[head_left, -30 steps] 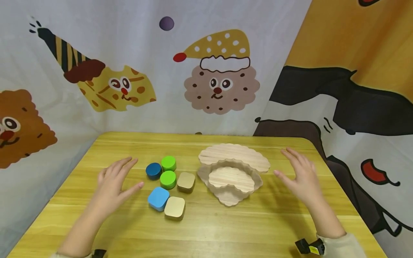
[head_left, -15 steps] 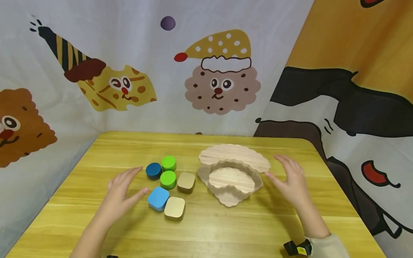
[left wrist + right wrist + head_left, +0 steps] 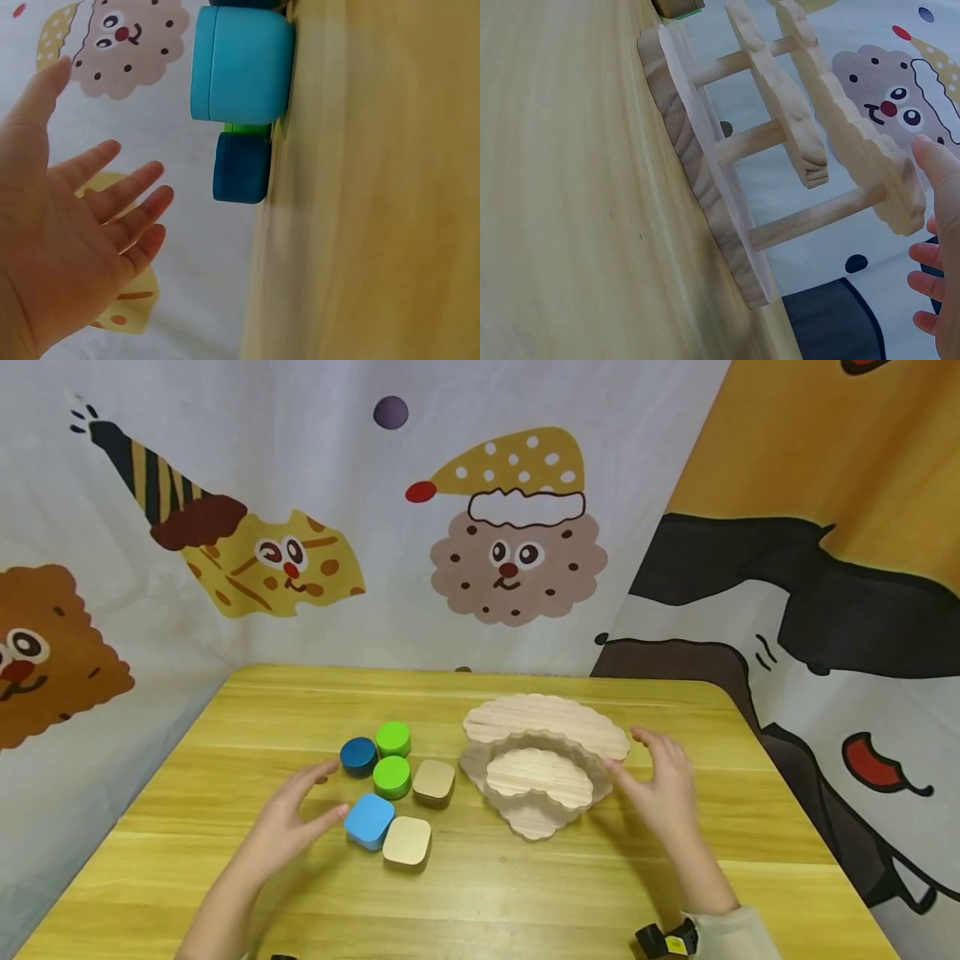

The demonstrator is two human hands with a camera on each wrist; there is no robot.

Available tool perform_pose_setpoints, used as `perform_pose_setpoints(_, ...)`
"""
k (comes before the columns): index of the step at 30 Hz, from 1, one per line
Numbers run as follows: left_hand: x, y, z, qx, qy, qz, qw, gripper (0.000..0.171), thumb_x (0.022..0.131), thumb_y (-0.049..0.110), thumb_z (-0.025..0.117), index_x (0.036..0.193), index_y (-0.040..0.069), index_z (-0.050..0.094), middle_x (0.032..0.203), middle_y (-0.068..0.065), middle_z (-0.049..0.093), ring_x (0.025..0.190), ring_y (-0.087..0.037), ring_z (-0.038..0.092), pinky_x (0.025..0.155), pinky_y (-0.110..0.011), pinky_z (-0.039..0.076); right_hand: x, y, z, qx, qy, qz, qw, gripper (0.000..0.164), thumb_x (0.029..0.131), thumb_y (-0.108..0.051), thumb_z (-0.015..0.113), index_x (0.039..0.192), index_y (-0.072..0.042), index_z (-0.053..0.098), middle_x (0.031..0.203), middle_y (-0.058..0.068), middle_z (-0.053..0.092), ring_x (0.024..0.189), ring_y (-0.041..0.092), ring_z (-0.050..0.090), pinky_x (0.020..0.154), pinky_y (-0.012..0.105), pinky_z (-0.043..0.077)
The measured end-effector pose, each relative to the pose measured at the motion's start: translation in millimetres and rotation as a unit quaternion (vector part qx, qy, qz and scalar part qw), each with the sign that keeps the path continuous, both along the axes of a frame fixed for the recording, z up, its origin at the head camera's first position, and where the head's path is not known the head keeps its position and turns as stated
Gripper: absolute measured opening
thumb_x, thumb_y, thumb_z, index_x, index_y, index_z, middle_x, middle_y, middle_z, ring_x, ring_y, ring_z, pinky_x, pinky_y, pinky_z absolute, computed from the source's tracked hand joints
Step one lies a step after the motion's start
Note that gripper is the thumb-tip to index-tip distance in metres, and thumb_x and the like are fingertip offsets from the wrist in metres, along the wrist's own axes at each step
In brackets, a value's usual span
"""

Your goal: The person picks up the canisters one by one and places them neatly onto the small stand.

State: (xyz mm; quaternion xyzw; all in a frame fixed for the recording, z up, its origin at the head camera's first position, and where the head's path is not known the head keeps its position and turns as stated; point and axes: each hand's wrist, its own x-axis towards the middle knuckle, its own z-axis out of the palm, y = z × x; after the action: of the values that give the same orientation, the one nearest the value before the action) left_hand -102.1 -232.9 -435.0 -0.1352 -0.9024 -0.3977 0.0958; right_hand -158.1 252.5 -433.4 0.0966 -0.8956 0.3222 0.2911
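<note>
A light wooden stand with scalloped tiers (image 3: 546, 718) sits right of the table's middle; in the right wrist view, round dowels (image 3: 754, 142) join its tiers to the base. My right hand (image 3: 663, 789) is beside the stand's right end, thumb and fingers apart, with thumb tip right at the upper tier's edge. My left hand (image 3: 281, 827) hovers left of a light blue rounded-square tin (image 3: 370, 821), its thumb tip close to that tin. A dark blue round tin (image 3: 358, 757) lies just past the fingertips. The left wrist view shows the palm (image 3: 67, 255) holding nothing, fingers spread.
Near the light blue tin stand two green round tins (image 3: 393, 739) and two tan square tins (image 3: 407, 841). The yellow wooden table (image 3: 495, 902) ends at the back against a cartoon-printed curtain (image 3: 315, 468).
Both hands have moved inward: the left to the right, toward the light blue tin, the right to the left, up to the wooden stand. The tins and stand have stayed put.
</note>
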Motion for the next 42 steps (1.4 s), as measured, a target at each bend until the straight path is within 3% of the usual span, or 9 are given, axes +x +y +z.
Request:
perform_pose_setpoints(9, -1.0, -2, -11.2, 0.023, -0.039, -0.025, 0.9986, 0.055, 0.086, 0.02, 0.073, 0.133, 0.001, 0.052, 0.125, -0.016, 0.058, 0.109, -0.034, 0.054, 0.091, -0.056, 0.04, 1.3, -7, -4.4, -0.008, -0.019, -0.028, 0.999, 0.065, 0.074, -0.034, 0.083, 0.122, 0.002, 0.057, 0.11, 0.02, 0.06, 0.104, 0.037, 0.05, 0.091, 0.054, 0.032)
perform_pose_setpoints(19, -3.5, -6, -26.4, 0.026, -0.078, -0.034, 0.9961, 0.057, 0.086, 0.026, 0.074, 0.133, 0.001, 0.052, 0.124, -0.011, 0.06, 0.11, -0.028, 0.055, 0.092, -0.049, 0.041, 2.0, -16, -6.5, -0.024, -0.052, -0.041, 0.998, 0.071, 0.074, -0.038, 0.082, 0.126, 0.002, 0.055, 0.116, 0.021, 0.058, 0.108, 0.037, 0.048, 0.093, 0.054, 0.031)
perform_pose_setpoints(32, -4.6, -6, -33.4, 0.049, -0.137, -0.053, 0.9878, 0.061, 0.086, 0.029, 0.074, 0.135, 0.002, 0.05, 0.123, -0.008, 0.06, 0.11, -0.028, 0.056, 0.094, -0.05, 0.04, -1.2, -25, -10.7, -0.05, -0.015, -0.06, 0.997, 0.072, 0.068, -0.029, 0.087, 0.124, 0.004, 0.057, 0.111, 0.021, 0.06, 0.101, 0.035, 0.05, 0.083, 0.047, 0.037)
perform_pose_setpoints(42, -5.6, -4, -35.2, 0.063, -0.161, -0.058, 0.9832, 0.062, 0.085, 0.03, 0.074, 0.135, 0.003, 0.051, 0.125, -0.007, 0.059, 0.112, -0.027, 0.055, 0.095, -0.047, 0.041, -1.3, -26, -9.9, -0.057, -0.02, -0.062, 0.996, 0.071, 0.07, -0.031, 0.087, 0.124, 0.003, 0.057, 0.111, 0.021, 0.06, 0.1, 0.034, 0.049, 0.079, 0.045, 0.037)
